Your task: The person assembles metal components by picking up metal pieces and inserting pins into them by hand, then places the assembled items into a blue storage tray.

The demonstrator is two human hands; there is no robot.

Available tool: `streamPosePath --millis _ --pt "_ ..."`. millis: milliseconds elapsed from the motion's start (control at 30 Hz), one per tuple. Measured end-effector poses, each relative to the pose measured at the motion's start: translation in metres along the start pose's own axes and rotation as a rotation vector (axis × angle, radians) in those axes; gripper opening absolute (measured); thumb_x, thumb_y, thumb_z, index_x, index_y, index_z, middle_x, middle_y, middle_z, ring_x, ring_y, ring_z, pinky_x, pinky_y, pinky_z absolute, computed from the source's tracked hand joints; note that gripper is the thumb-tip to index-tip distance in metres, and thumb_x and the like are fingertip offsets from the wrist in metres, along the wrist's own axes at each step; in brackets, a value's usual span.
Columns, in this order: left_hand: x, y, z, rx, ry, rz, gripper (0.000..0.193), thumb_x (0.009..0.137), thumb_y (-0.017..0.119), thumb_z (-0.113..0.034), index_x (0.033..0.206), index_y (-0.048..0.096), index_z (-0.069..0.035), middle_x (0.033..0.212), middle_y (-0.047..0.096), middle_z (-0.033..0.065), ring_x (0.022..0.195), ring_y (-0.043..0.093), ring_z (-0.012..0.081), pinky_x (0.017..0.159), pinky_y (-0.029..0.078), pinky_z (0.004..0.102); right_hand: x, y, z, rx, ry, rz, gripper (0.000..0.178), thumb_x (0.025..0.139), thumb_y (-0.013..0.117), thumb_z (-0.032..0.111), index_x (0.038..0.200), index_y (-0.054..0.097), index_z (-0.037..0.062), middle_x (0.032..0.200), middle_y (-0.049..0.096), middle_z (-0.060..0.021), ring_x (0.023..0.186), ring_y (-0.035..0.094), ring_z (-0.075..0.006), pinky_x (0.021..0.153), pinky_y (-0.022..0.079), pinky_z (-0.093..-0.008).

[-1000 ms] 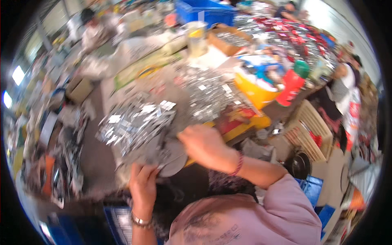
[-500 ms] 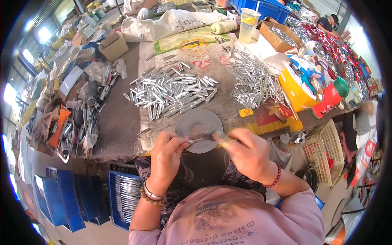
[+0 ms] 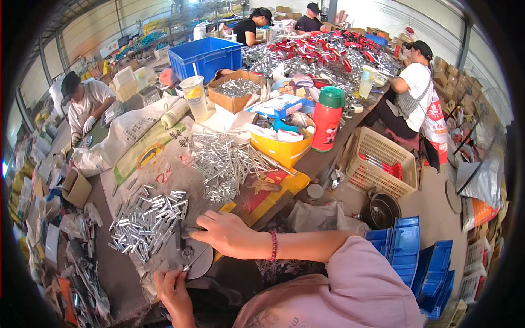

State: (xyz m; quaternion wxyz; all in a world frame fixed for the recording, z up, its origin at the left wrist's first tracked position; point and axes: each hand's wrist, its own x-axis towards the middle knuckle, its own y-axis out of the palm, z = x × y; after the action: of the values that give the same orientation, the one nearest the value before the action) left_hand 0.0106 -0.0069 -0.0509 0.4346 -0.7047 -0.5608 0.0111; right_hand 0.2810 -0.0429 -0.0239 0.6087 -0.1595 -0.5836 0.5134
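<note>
My left hand (image 3: pixel 173 294) is closed, pinching a thin metal rod (image 3: pixel 196 259) over a round grey disc (image 3: pixel 201 268). In my right hand (image 3: pixel 227 235) is the short handle of a dark hammer (image 3: pixel 178 235), its head above the far left part of the disc. A small round metal piece (image 3: pixel 188 252) shows on the disc between the two hands. Just beyond lies a heap of short silver metal tubes (image 3: pixel 147 224). Farther right is a pile of thin metal rods (image 3: pixel 224 164).
A yellow container (image 3: pixel 281 150) of packets and a red flask with a green lid (image 3: pixel 326 120) stand on the right. Behind are a drink cup (image 3: pixel 194 98), a carton of metal parts (image 3: pixel 235 93) and a blue crate (image 3: pixel 205 59). Several people work around. A beige basket (image 3: pixel 383 164) sits right.
The view has swung to the right, bringing co-workers and the red-and-silver heap into sight. The right hand's tool, blurred before, now shows clearly. My left hand still pinches the rod.
</note>
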Motion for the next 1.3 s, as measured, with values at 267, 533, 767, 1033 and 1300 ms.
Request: streamPosePath --millis 267,533,767,1033,1300 --pt "0.0 0.0 0.006 -0.029 -0.05 0.029 0.023 0.085 0.083 0.008 0.106 0.078 -0.001 0.1 0.059 0.0131 0.092 0.061 0.0308 0.079 0.051 0.0399 -0.025 0.008 0.033 0.029 -0.026 0.002 0.019 0.086 0.077 0.016 0.099 0.064 0.0087 0.104 0.06 -0.0077 0.101 0.063 -0.0283 0.084 0.053 -0.0413" --pt "-0.001 -0.005 0.013 -0.064 0.046 0.056 0.035 0.086 0.079 0.011 0.118 0.081 -0.002 0.105 0.059 0.0085 0.095 0.059 0.0237 0.08 0.049 0.035 -0.035 0.009 0.046 0.301 0.115 0.114 0.021 0.088 0.075 0.014 0.1 0.062 0.0015 0.089 0.071 -0.02 0.084 0.074 -0.0419 0.074 0.057 -0.0523" --pt "-0.036 0.006 -0.005 -0.329 -0.419 -0.241 0.043 0.102 0.068 0.008 0.142 0.072 -0.005 0.101 0.065 0.0038 0.08 0.061 0.0113 0.066 0.049 0.0249 -0.037 0.019 0.056 0.792 0.371 0.388 0.021 0.091 0.07 0.016 0.098 0.072 -0.0032 0.082 0.075 -0.0208 0.076 0.076 -0.0365 0.067 0.057 -0.047" --pt "-0.035 0.02 -0.038 -0.723 -0.702 -0.086 0.057 0.112 0.06 -0.004 0.166 0.041 -0.003 0.099 0.076 0.0071 0.081 0.072 0.0107 0.067 0.059 0.0239 -0.037 -0.006 0.065 1.129 0.796 0.621 0.024 0.109 0.066 0.02 0.125 0.074 0.0041 0.086 0.073 -0.0017 0.068 0.064 -0.0066 0.061 0.054 -0.0257" --pt "-0.041 0.02 -0.037 -0.96 -0.729 -0.082 0.068 0.114 0.063 -0.013 0.172 0.029 -0.004 0.105 0.079 0.0078 0.086 0.072 0.01 0.073 0.061 0.0248 -0.045 0.001 0.076 1.172 0.85 0.612 0.02 0.107 0.066 0.015 0.122 0.073 0.0018 0.08 0.066 0.0017 0.067 0.058 -0.0054 0.06 0.048 -0.0262"
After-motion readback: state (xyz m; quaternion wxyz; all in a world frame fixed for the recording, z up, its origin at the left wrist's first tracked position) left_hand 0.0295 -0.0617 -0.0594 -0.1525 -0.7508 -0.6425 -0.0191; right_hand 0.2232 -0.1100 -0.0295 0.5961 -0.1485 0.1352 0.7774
